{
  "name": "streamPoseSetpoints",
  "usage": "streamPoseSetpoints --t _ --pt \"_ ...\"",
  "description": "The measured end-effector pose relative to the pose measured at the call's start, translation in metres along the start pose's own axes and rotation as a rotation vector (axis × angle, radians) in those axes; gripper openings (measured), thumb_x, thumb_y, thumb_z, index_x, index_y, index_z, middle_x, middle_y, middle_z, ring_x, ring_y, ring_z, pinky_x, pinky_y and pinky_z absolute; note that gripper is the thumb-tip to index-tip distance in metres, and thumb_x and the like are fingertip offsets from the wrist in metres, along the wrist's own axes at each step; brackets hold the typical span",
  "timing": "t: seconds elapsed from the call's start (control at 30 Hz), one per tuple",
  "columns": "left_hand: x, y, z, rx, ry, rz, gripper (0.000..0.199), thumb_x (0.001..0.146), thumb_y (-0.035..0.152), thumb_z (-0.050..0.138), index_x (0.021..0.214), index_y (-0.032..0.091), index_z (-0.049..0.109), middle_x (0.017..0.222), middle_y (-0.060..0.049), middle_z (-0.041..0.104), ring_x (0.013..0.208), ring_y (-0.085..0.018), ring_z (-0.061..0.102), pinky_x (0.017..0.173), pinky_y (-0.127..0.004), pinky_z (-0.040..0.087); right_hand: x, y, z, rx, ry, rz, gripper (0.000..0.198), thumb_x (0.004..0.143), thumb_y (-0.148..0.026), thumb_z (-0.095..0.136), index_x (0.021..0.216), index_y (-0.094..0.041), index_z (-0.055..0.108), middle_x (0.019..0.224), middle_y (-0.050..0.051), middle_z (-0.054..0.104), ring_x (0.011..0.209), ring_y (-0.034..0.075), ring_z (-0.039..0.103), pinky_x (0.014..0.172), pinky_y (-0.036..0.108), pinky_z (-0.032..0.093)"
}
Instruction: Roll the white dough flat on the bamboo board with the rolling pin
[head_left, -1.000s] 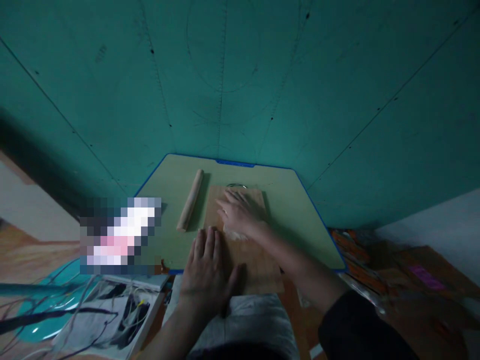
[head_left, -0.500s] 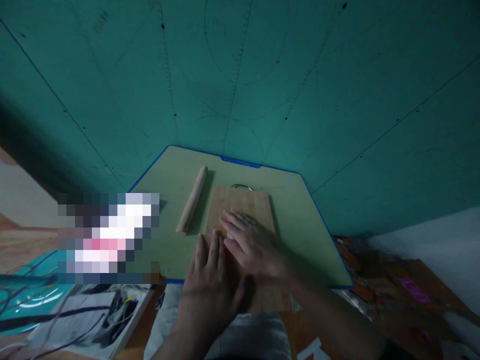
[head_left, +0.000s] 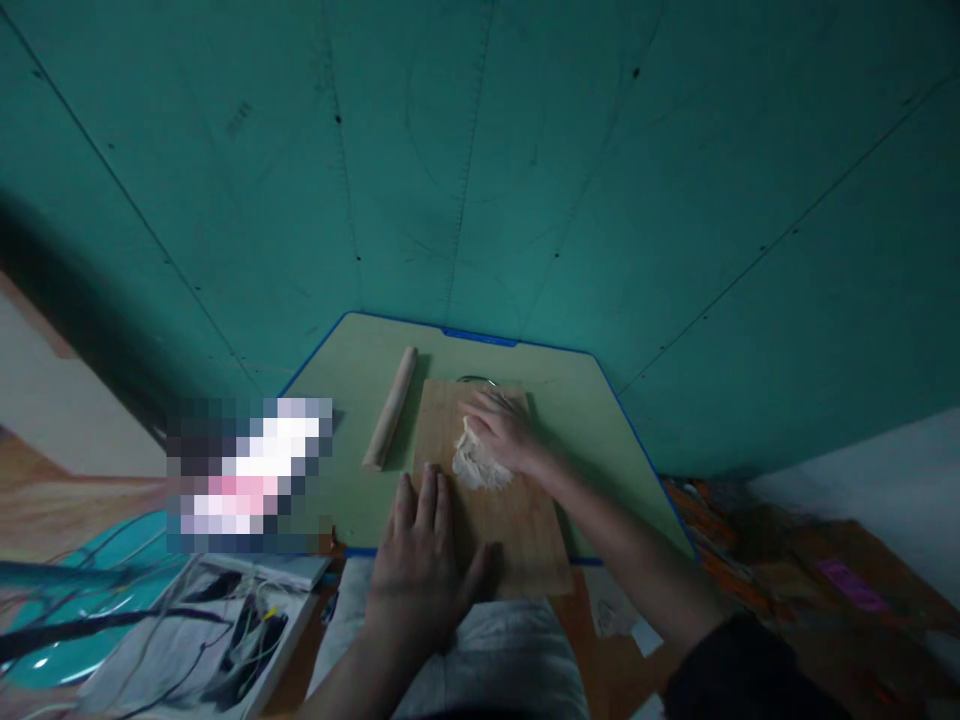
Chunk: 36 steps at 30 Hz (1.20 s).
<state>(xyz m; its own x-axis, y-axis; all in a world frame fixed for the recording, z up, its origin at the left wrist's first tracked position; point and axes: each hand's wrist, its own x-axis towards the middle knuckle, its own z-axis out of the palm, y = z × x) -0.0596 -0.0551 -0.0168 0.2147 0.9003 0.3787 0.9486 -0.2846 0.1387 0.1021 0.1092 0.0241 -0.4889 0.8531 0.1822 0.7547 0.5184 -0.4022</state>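
Note:
A wooden cutting board (head_left: 525, 550) lies on a pale tabletop, its near end reaching past the front edge toward my lap. On it is a rough, pale lump of dough (head_left: 478, 466), spread out with ragged edges. My right hand (head_left: 504, 428) lies over the dough's far side, fingers extended and palm down; part of the dough is hidden beneath it. Over the board's near left edge rests my left hand (head_left: 421, 565), fingers stretched forward and thumb out to the right. Left of the board lies a wooden rolling pin (head_left: 391, 408), touched by neither hand.
The low table (head_left: 600, 430) has a blue rim and stands against a green wall (head_left: 480, 180). A blurred-out bright object (head_left: 277, 450) is at its left. Beyond are a white box of cables (head_left: 247, 620) and, on the right, cardboard (head_left: 810, 560).
My right hand has slid forward over the board, uncovering the spread dough. The left hand stays at the board's left edge. The view has shifted slightly.

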Motion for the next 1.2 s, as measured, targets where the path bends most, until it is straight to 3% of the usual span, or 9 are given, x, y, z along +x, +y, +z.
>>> streamPoseSetpoints --t 0.1,0.17,0.27,0.33,0.67,0.87,1.03,1.1,1.2 --pt "0.003 0.0 0.001 0.016 -0.011 -0.032 0.087 0.09 0.069 0.043 0.146 0.002 0.045 0.153 -0.024 0.044 0.141 -0.048 0.038 0.107 -0.055 0.044 -0.007 0.012 -0.006 0.29 -0.101 0.021 0.045 0.105 -0.04 0.033 0.128 -0.024 0.068 0.14 0.007 0.062 0.133 0.023 0.054 0.113 0.046 0.039" --pt "0.004 0.0 0.002 0.019 -0.005 -0.035 0.086 0.089 0.068 0.044 0.145 0.002 0.046 0.153 -0.023 0.045 0.139 -0.048 0.04 0.107 -0.055 0.045 -0.002 0.012 -0.008 0.49 -0.062 0.05 0.054 0.105 -0.047 0.025 0.118 -0.024 0.073 0.13 0.006 0.069 0.121 0.021 0.063 0.106 0.042 0.047" --pt "0.004 -0.001 0.002 0.015 -0.005 -0.029 0.086 0.089 0.068 0.045 0.147 0.004 0.043 0.153 -0.023 0.046 0.139 -0.047 0.041 0.107 -0.054 0.045 0.015 0.002 -0.005 0.804 0.021 0.099 0.062 0.099 -0.064 0.032 0.099 -0.02 0.076 0.108 0.009 0.076 0.104 0.022 0.07 0.096 0.039 0.052" --pt "0.004 -0.001 0.003 0.012 -0.005 -0.043 0.085 0.09 0.067 0.045 0.148 0.004 0.041 0.153 -0.022 0.045 0.14 -0.046 0.04 0.107 -0.054 0.045 0.026 -0.009 0.002 0.947 -0.029 0.115 0.065 0.091 -0.072 0.04 0.085 -0.018 0.074 0.091 0.01 0.077 0.089 0.021 0.072 0.086 0.036 0.055" --pt "0.008 0.008 -0.004 -0.037 -0.021 -0.114 0.083 0.09 0.063 0.045 0.146 0.001 0.043 0.153 -0.023 0.046 0.141 -0.048 0.038 0.107 -0.055 0.046 0.007 -0.037 0.011 0.987 -0.045 0.121 0.062 0.082 -0.068 0.051 0.039 -0.024 0.049 0.039 -0.001 0.047 0.041 0.012 0.048 0.052 0.027 0.039" --pt "0.011 0.009 -0.009 -0.043 -0.04 -0.131 0.083 0.091 0.065 0.041 0.143 0.0 0.046 0.152 -0.022 0.047 0.14 -0.047 0.04 0.108 -0.055 0.046 -0.01 -0.037 0.005 1.224 0.002 0.075 0.061 0.083 -0.061 0.056 0.037 -0.024 0.041 0.035 -0.003 0.042 0.036 0.01 0.043 0.049 0.026 0.038" --pt "0.01 0.005 -0.01 -0.064 -0.096 -0.086 0.083 0.09 0.066 0.043 0.146 0.003 0.045 0.153 -0.019 0.046 0.139 -0.045 0.044 0.109 -0.057 0.045 -0.023 -0.013 -0.008 1.405 0.026 0.225 0.048 0.078 -0.061 0.06 0.051 -0.022 0.056 0.051 0.001 0.062 0.048 0.015 0.058 0.054 0.028 0.048" --pt "0.01 0.004 -0.01 -0.067 -0.093 -0.073 0.083 0.09 0.065 0.043 0.146 0.004 0.046 0.154 -0.018 0.046 0.139 -0.045 0.043 0.11 -0.057 0.044 -0.024 -0.006 -0.011 1.285 0.176 0.274 0.042 0.078 -0.06 0.062 0.063 -0.022 0.061 0.065 0.003 0.069 0.062 0.019 0.066 0.065 0.032 0.054" --pt "0.011 0.004 -0.009 -0.069 -0.082 -0.068 0.083 0.091 0.065 0.043 0.145 0.002 0.046 0.154 -0.019 0.045 0.14 -0.045 0.041 0.111 -0.057 0.043 -0.025 -0.01 -0.006 0.826 0.352 0.271 0.034 0.086 -0.055 0.057 0.078 -0.023 0.066 0.083 0.004 0.072 0.086 0.022 0.069 0.085 0.037 0.054"
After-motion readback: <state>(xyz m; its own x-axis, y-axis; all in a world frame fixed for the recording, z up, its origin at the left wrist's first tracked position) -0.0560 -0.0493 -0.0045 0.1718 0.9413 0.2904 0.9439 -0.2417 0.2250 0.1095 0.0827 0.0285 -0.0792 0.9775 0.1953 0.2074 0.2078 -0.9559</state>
